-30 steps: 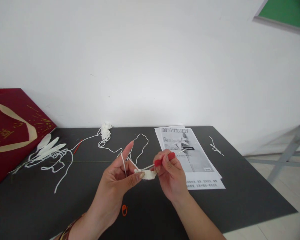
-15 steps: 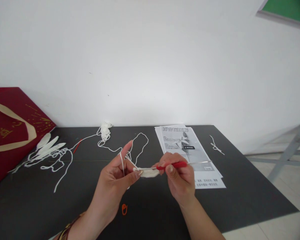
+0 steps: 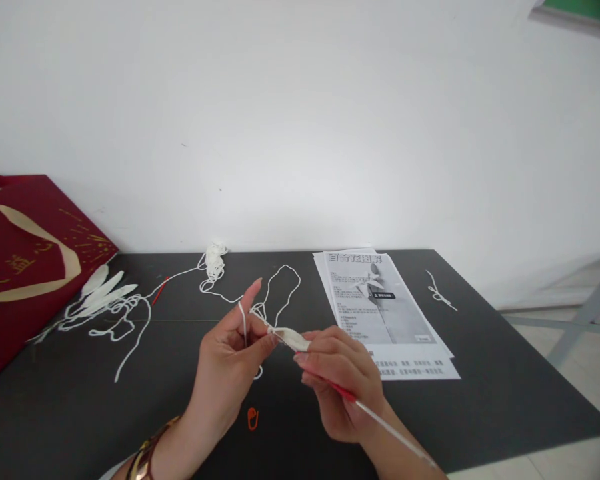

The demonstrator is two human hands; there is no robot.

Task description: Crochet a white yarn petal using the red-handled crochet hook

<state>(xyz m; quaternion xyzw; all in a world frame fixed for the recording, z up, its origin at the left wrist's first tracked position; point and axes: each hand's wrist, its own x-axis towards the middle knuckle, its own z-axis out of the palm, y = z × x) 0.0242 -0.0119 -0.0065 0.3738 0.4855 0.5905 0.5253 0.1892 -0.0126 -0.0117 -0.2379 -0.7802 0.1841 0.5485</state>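
Pinching the white crochet piece by its left end at lower centre, your left grip suits something likely light, soft, stretchy; your right grip clasps the red hook.

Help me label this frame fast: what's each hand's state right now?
Left hand: closed, pinching one end of the white crocheted piece, yarn running over a raised finger.
Right hand: closed, holding the red-handled hook.

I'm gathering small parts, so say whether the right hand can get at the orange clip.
Probably yes: the orange clip lies uncovered on the table between both forearms, though the right hand holds the red-handled hook.
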